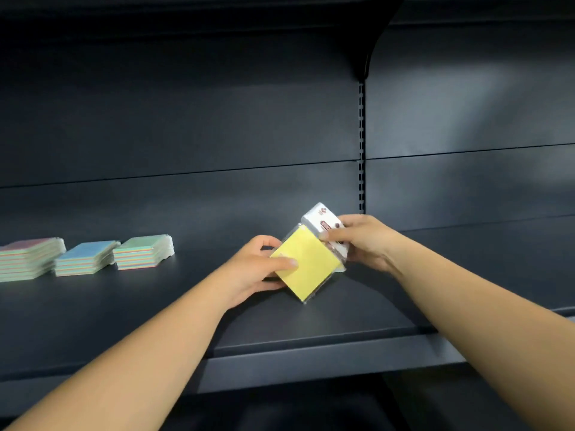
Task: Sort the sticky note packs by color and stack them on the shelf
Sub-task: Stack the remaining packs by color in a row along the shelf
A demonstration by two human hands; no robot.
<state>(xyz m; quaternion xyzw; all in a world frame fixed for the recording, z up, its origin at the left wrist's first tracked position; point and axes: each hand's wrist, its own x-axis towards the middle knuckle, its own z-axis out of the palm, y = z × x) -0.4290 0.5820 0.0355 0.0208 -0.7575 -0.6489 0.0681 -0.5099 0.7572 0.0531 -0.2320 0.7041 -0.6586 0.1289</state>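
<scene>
Three sorted stacks (84, 258) sit far left on the shelf (311, 340); both hands, left hand (261, 267) and right hand (362, 241), grip a yellow pack (306, 267), not yet placed.

Three stacks of packs (84, 258) sit in a row on the shelf (186, 306) at the frame's left edge. Well to their right, near the centre, I hold one pack (306, 269) above the shelf, my left hand (261, 269) on its left side, my right hand (361, 241) at its upper right.
</scene>
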